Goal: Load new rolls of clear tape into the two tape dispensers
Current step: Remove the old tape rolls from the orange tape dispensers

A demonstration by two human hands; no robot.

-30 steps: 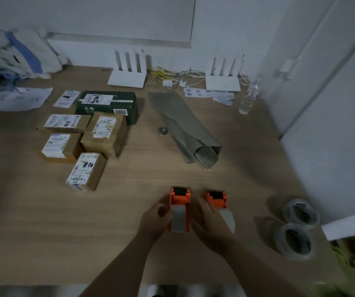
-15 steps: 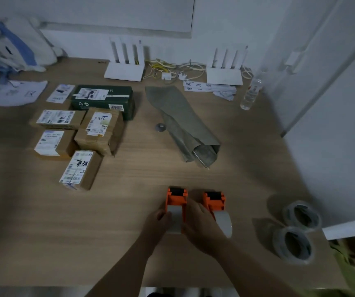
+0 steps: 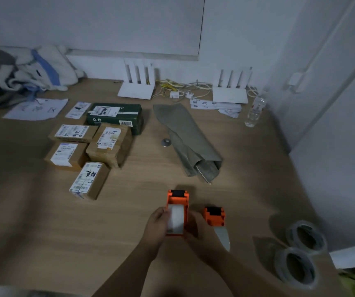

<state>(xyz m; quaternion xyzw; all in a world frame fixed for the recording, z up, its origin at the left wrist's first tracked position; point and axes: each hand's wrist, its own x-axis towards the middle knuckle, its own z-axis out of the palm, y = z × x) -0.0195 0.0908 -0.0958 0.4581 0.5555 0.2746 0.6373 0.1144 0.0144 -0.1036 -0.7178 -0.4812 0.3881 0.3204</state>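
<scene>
Tape dispenser (image 3: 177,211), orange plastic, likely light and stiff; left hand (image 3: 157,225) and right hand (image 3: 198,230) are clamping its sides near the table's (image 3: 43,232) front edge; second dispenser (image 3: 215,217) just beside; clear, probably slippery tape rolls (image 3: 298,266) are waiting well right; best held by the rims.

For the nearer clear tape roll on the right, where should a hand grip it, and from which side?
The nearer tape roll lies flat, hole up, beside the farther roll. Probably best taken from above by the right hand, thumb in the hole, fingers on the near outer rim.
</scene>
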